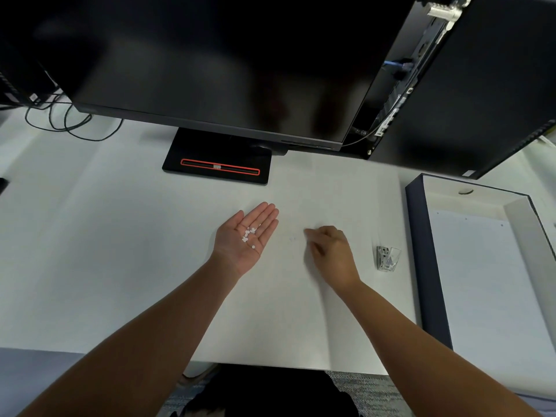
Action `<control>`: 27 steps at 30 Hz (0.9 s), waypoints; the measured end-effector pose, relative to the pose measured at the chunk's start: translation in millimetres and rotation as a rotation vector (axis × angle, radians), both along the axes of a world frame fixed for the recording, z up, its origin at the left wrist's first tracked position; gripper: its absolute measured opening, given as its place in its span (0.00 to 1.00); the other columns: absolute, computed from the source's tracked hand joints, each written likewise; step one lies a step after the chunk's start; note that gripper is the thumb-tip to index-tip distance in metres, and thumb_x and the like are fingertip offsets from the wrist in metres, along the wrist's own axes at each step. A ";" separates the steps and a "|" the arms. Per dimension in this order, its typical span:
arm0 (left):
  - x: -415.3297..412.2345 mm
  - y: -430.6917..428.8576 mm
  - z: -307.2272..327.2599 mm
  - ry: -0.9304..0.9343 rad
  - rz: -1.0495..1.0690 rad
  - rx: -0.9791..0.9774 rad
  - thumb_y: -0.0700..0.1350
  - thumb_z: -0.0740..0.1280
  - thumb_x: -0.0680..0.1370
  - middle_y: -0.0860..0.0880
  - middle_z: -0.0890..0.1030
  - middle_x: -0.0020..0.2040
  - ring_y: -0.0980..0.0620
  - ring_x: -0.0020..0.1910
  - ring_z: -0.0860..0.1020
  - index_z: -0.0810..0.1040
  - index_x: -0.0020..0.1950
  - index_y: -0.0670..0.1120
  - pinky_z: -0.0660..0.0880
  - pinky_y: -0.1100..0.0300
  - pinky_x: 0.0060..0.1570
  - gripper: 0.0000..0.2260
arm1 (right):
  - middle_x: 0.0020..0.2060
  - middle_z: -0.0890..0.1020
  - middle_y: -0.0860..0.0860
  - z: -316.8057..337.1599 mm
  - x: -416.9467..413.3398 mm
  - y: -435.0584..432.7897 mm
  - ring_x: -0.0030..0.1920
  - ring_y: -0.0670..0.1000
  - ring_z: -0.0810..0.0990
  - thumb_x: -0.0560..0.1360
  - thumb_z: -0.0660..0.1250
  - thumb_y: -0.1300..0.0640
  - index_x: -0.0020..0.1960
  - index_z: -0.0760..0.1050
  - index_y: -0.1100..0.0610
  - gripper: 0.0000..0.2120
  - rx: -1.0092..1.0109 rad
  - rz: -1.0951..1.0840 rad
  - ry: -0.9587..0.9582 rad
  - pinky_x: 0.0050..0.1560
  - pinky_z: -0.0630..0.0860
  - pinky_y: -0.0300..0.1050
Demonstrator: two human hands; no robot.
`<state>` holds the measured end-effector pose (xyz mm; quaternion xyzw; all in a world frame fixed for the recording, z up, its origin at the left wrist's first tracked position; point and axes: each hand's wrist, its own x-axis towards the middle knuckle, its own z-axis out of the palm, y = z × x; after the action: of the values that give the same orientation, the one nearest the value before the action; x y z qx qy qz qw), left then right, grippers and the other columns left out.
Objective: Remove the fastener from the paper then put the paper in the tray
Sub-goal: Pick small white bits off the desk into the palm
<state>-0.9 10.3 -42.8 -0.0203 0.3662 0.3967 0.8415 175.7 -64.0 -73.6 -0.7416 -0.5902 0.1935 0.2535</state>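
The left hand (245, 237) lies palm up on the white table (120, 236), fingers (264, 212) stretched flat and open, and there's a little scatter of white paper dots (248, 234) sitting right in the palm. Over to the right, the right hand (332, 254) is palm down on the table, fingers (311, 236) curled in and bunched together at the tips, pressed to the surface; whether they're pinching anything, I cannot tell, it's too blurred and small. The two hands are apart, with bare table between them.

Further right, a small clear plastic fastener (388, 258) with metal inside it rests on the table by itself, near the right hand but not touching it, just beside the tray's left wall. And the tray (421, 251), a dark-walled box with a pale lining, sits at the right edge of the table, with the paper (487, 290) lying flat inside it, small holes showing along its far edge.

At the back, a dark monitor (210, 70) stands on its black base (216, 158) with a red-outlined slot, cables (69, 124) looping at the far left.
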 end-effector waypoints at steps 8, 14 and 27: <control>0.0 0.7 0.0 -0.024 0.008 0.009 0.46 0.51 0.83 0.38 0.82 0.57 0.43 0.58 0.79 0.77 0.59 0.34 0.75 0.51 0.58 0.20 | 0.49 0.79 0.55 1.4 -7.7 2.9 0.53 0.56 0.76 0.74 0.67 0.62 0.58 0.78 0.59 0.13 -0.038 0.013 0.127 0.54 0.72 0.43; -0.5 1.0 -2.7 -0.028 0.013 0.002 0.46 0.51 0.83 0.38 0.82 0.57 0.42 0.58 0.79 0.77 0.59 0.34 0.75 0.51 0.57 0.20 | 0.51 0.81 0.52 1.4 -13.7 9.4 0.54 0.53 0.77 0.73 0.69 0.60 0.54 0.80 0.59 0.10 -0.041 0.010 0.170 0.56 0.72 0.41; 4.2 -0.2 -3.8 -0.008 0.005 -0.008 0.46 0.51 0.83 0.38 0.82 0.57 0.43 0.58 0.79 0.77 0.59 0.34 0.76 0.51 0.57 0.20 | 0.42 0.82 0.55 -1.5 -20.0 17.4 0.45 0.55 0.77 0.75 0.62 0.67 0.45 0.79 0.61 0.07 -0.007 0.043 0.044 0.44 0.68 0.37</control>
<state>3.3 10.1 -46.6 -0.0263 0.3644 0.3973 0.8419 155.7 -46.7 -75.0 -0.7250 -0.5998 0.2172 0.2597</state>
